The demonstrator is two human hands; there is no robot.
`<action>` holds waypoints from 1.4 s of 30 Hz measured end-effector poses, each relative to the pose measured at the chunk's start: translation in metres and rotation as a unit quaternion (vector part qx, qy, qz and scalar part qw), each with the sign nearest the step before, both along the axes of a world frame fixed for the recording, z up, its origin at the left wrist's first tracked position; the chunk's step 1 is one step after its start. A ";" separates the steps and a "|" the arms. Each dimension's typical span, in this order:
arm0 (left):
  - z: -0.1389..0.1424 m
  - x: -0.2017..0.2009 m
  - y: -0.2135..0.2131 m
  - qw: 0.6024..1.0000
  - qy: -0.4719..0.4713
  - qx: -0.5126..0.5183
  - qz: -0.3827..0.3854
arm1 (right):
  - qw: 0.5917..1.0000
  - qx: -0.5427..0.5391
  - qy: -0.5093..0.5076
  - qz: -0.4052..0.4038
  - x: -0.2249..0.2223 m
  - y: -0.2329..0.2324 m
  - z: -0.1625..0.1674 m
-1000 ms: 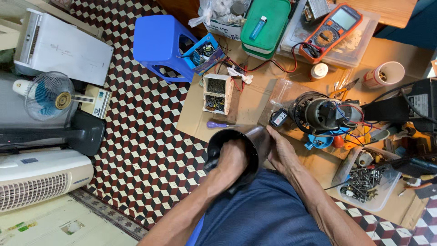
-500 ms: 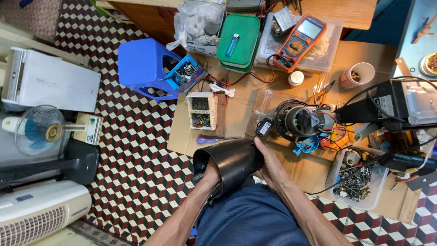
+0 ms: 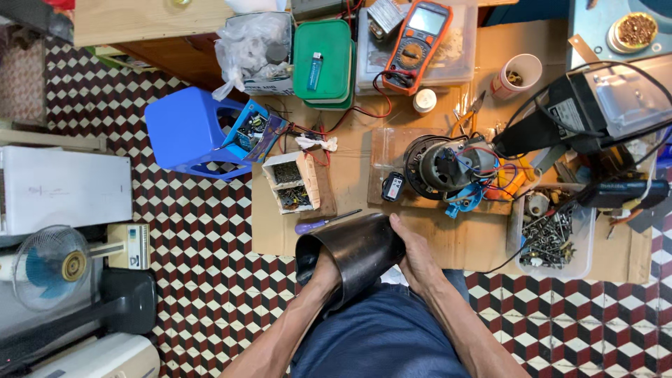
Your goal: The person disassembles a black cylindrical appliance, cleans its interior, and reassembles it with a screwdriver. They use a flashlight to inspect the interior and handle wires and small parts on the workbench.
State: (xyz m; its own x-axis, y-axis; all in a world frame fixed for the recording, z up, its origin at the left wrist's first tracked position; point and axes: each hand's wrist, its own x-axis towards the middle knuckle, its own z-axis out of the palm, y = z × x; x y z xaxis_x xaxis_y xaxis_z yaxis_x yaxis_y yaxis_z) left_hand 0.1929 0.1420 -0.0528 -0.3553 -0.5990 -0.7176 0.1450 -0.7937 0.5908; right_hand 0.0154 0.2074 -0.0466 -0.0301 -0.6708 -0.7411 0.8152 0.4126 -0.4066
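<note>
I hold a black curved plastic housing (image 3: pixel 353 255), shaped like a wide tube, over my lap. My left hand (image 3: pixel 323 269) reaches inside its open end, with the fingers hidden by the shell. My right hand (image 3: pixel 414 253) presses against its right outer side, thumb up along the edge. Just beyond it on the cardboard sheet (image 3: pixel 476 241) lie a purple-handled screwdriver (image 3: pixel 323 222) and an electric motor (image 3: pixel 444 164) with coloured wires.
A clear tray of screws (image 3: pixel 553 238), a small box of parts (image 3: pixel 294 183), an orange multimeter (image 3: pixel 418 35), a green box (image 3: pixel 322 59) and a blue stool (image 3: pixel 192 133) surround the cardboard. A small fan (image 3: pixel 52 266) and white appliances stand at left on the checkered floor.
The view has shifted, so everything sits lower and farther left in frame. My hands stay on the black housing, which has turned slightly, its open end now toward the left.
</note>
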 end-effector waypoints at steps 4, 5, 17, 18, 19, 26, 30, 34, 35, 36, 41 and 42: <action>-0.005 0.004 0.002 0.999 -0.008 0.038 -0.038 | 0.998 0.003 0.020 -0.052 0.007 0.013 -0.006; -0.008 0.002 0.004 0.995 -0.034 -0.044 -0.077 | 0.998 -0.003 0.020 -0.066 0.008 0.015 -0.007; 0.019 -0.031 0.012 0.757 -0.253 -0.343 -0.495 | 0.978 0.014 -0.054 -0.203 0.027 0.033 -0.032; 0.024 -0.036 0.015 0.761 -0.226 -0.333 -0.508 | 0.976 0.011 -0.033 -0.217 0.027 0.035 -0.035; 0.028 -0.042 0.017 0.765 -0.200 -0.324 -0.520 | 0.973 0.024 -0.037 -0.229 0.026 0.037 -0.038; 0.060 -0.029 0.032 0.849 -0.211 -0.322 -0.362 | 0.962 0.068 -0.041 -0.262 0.019 0.015 -0.070; 0.051 -0.027 0.041 0.794 -0.171 -0.423 -0.401 | 0.878 0.127 0.458 0.049 0.012 0.002 -0.081; 0.039 -0.042 0.043 0.754 -0.110 -0.518 -0.390 | 0.879 0.034 0.475 -0.001 -0.001 0.003 -0.080; 0.041 -0.040 0.042 0.746 -0.128 -0.522 -0.392 | 0.856 0.074 0.511 0.022 -0.006 0.004 -0.077; 0.045 -0.037 0.038 0.738 -0.147 -0.528 -0.394 | 0.829 0.113 0.546 0.045 -0.011 0.003 -0.074; 0.063 -0.021 0.003 0.619 -0.345 -0.661 -0.246 | 0.885 0.162 0.437 -0.009 -0.043 -0.027 -0.077; 0.060 -0.021 -0.006 0.599 -0.386 -0.658 -0.242 | 0.879 0.172 0.446 0.009 -0.047 -0.031 -0.079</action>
State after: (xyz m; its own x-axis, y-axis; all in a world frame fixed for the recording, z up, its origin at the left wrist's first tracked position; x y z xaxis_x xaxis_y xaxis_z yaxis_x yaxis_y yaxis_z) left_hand 0.1717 0.1359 0.0077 -0.5821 -0.7877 0.2019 -0.6343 0.5952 0.4933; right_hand -0.0318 0.1765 -0.1254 -0.6927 -0.4187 -0.5873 0.2282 0.6452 -0.7292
